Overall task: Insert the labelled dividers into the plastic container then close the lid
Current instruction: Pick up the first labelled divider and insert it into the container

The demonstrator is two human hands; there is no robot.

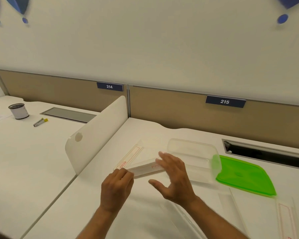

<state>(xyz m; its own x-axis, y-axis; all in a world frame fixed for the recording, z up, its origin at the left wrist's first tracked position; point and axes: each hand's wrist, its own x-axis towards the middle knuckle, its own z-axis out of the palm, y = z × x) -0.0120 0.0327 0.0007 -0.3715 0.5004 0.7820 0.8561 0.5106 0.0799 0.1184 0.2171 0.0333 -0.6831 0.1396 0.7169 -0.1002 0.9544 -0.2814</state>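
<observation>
A clear plastic container (pixel 193 150) stands on the white desk, and its green lid (pixel 245 176) lies flat just right of it. My left hand (pixel 116 188) pinches the near end of a clear divider with a red label (pixel 145 169), held just above the desk. My right hand (pixel 174 176) hovers by that divider's far end, fingers spread, holding nothing. A second labelled divider (pixel 129 158) lies flat behind it. More clear dividers lie at the lower right (pixel 285 219) and in front of me (pixel 181 219).
A white partition panel (pixel 95 133) stands to the left of the work area. A cable slot (pixel 266 152) opens in the desk behind the lid. On the neighbouring desk sit a tin (pixel 19 111) and a small clip (pixel 40 121).
</observation>
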